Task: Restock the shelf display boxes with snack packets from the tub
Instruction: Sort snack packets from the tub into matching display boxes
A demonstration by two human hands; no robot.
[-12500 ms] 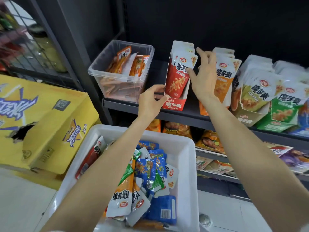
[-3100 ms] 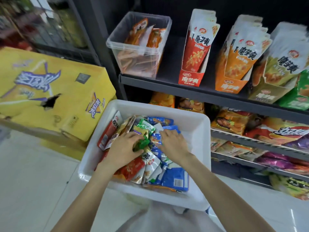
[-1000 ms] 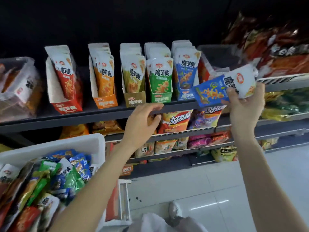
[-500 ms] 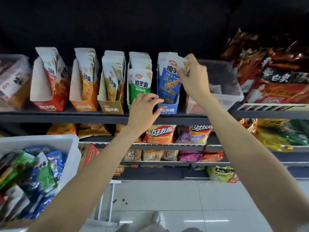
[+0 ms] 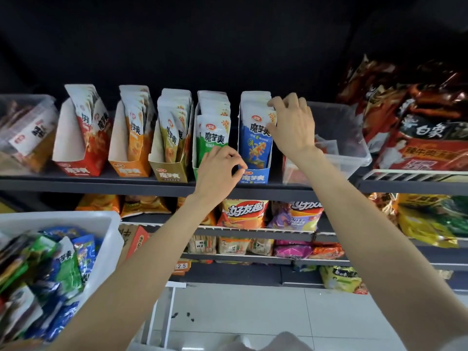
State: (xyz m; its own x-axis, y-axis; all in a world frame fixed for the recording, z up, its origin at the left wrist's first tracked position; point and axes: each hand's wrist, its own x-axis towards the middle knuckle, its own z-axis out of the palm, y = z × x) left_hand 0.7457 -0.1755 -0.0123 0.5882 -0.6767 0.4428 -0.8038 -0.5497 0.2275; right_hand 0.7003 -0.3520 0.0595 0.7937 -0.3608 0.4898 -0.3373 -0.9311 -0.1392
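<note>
On the upper dark shelf (image 5: 101,184), five display boxes stand in a row, and the right hand (image 5: 291,127) now rests at the top of the blue display box (image 5: 254,176), its fingers spread and pressing the blue snack packet (image 5: 255,140) that stands upright at the front of that box. Half a second ago the same hand pinched this packet by its top corner as it went into the box; a second ago it held the packet in the air to the right of the row. The left hand (image 5: 217,173) stays low in front of the green display box (image 5: 196,171), fingers curled with thumb and forefinger meeting at the lower left corner of the blue box; whether it grips the cardboard edge or only touches it cannot be told. The white tub (image 5: 106,224) sits at the lower left with mixed blue and green snack packets (image 5: 63,264) heaped inside, more of it showing than half a second ago. A clear plastic bin (image 5: 349,148) stands just right of the blue box, behind the right wrist. The red (image 5: 76,169), orange (image 5: 129,171) and tan (image 5: 168,174) boxes keep their places to the left.
</note>
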